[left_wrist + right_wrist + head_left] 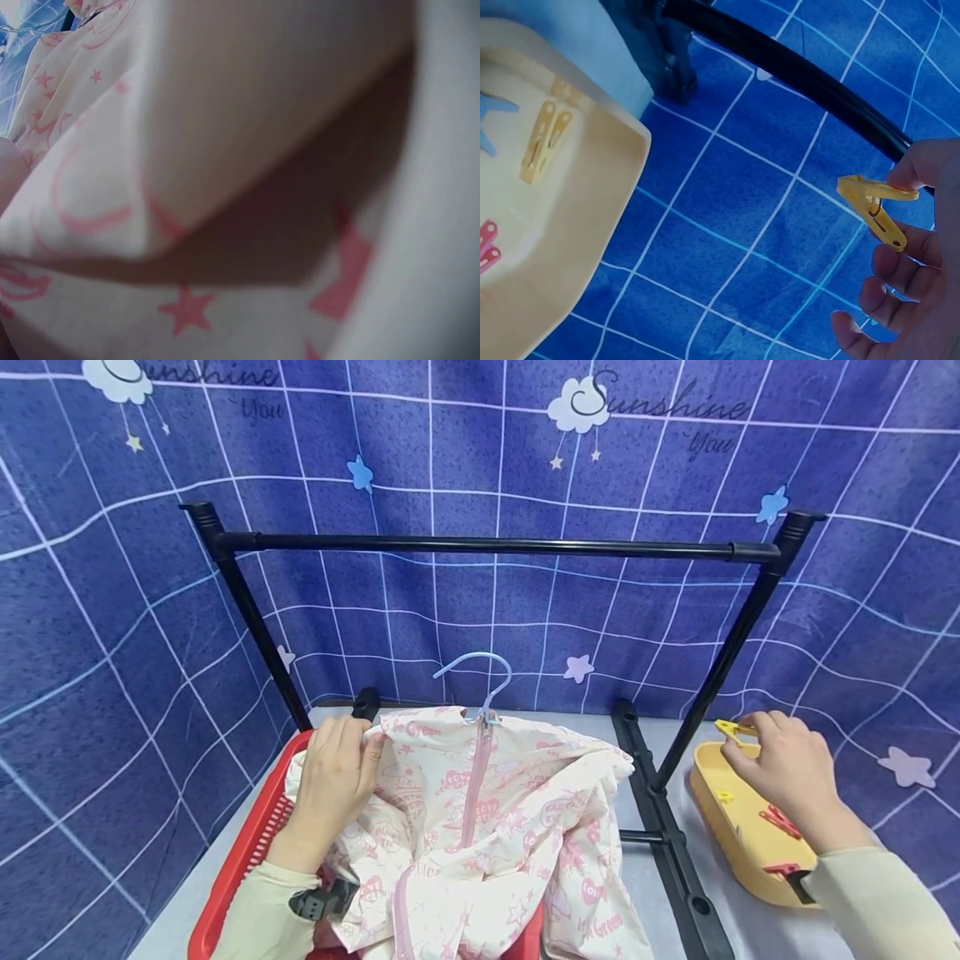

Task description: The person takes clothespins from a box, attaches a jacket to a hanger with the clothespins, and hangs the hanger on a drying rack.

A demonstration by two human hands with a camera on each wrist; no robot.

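Observation:
A white garment (517,810) with pink print and a pink zipper hangs on a blue hanger (495,685), whose hook stands free above the collar. At the garment's left shoulder area, my left hand (333,777) grips the fabric, thumb in front. The left wrist view is filled by blurred folds of the garment (187,307). Above the yellow container, my right hand (791,768) pinches a yellow clothespin (737,729) between thumb and fingers. In the right wrist view the clothespin (874,210) is held by its two handles, the other fingers of the hand (922,262) curved below.
A black rack with a crossbar (487,545) stands behind the garment. Under the garment lies a red basket (247,852). At right, a yellow container (720,810) holds several clothespins, beside the rack's black foot (667,852). A blue patterned cloth forms the backdrop.

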